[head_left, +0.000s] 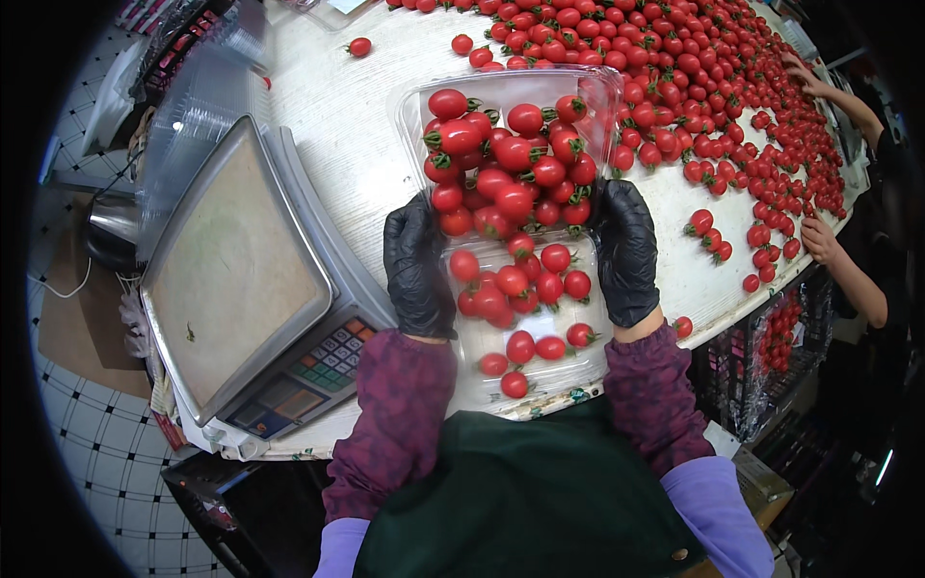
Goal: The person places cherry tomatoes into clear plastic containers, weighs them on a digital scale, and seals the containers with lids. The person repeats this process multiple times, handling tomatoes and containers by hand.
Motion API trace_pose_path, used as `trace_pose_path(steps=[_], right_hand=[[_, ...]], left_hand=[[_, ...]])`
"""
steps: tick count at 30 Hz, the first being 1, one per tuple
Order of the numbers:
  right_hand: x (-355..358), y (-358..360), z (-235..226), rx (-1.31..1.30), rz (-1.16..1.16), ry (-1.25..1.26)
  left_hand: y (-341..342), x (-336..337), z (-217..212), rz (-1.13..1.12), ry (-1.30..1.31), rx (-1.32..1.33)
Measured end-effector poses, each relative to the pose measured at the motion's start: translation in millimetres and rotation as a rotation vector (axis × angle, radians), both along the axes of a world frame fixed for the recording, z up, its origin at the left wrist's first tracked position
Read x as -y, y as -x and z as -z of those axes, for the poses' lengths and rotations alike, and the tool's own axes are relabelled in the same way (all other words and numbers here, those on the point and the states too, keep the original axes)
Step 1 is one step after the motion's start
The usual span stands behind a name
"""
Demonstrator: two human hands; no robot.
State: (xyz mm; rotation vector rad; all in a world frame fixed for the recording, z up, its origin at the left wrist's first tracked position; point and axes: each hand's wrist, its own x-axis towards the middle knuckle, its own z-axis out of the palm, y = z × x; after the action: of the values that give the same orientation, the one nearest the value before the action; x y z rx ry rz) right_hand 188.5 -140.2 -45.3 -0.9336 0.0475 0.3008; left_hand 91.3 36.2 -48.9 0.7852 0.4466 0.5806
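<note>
A clear plastic hinged box [412, 135] lies unfolded in front of me. Its far half is heaped with red cherry tomatoes [514, 152] with green stems. In the nearer half [568, 371] several more tomatoes [549, 287] lie loosely, with bare plastic between them. My left hand [416, 268], in a black glove, is closed on the box's left side near the fold. Opposite it, my right hand [628, 252], also black-gloved, is closed on the right side. The fingertips of both hands are partly hidden by the box.
A digital scale [236, 279] stands at my left, with stacked clear boxes [198, 125] behind it. A large tomato pile [674, 67] covers the white table's far right. Another person's hands [820, 239] reach in at the right edge. Below that edge is a dark crate [727, 371].
</note>
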Motion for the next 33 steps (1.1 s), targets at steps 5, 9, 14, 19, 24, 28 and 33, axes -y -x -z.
trace_pose_path(steps=[5,9,14,19,24,28,33], right_hand=[[2.3,-1.7,4.1,0.001,-0.011,-0.021],[4.6,-4.3,9.8,-0.013,-0.012,-0.01],[7.0,-2.8,13.4,0.019,-0.016,0.001],[3.9,-5.2,8.0,0.043,-0.035,0.023],[4.3,-6.6,9.9,0.07,-0.033,0.035],[10.4,-5.3,13.5,0.105,-0.067,-0.036],[15.1,-4.5,14.3,0.065,-0.091,0.046]], left_hand=[[1.6,-0.2,1.4,0.001,-0.002,0.023],[1.2,4.2,-3.7,-0.03,-0.033,-0.014],[3.9,-0.7,8.5,-0.005,-0.077,-0.041],[3.9,-1.5,7.7,-0.001,-0.062,0.006],[2.8,-0.5,6.3,-0.015,-0.048,0.014],[8.5,-9.4,19.6,0.048,0.023,0.118],[8.2,0.3,11.6,0.013,-0.017,0.011]])
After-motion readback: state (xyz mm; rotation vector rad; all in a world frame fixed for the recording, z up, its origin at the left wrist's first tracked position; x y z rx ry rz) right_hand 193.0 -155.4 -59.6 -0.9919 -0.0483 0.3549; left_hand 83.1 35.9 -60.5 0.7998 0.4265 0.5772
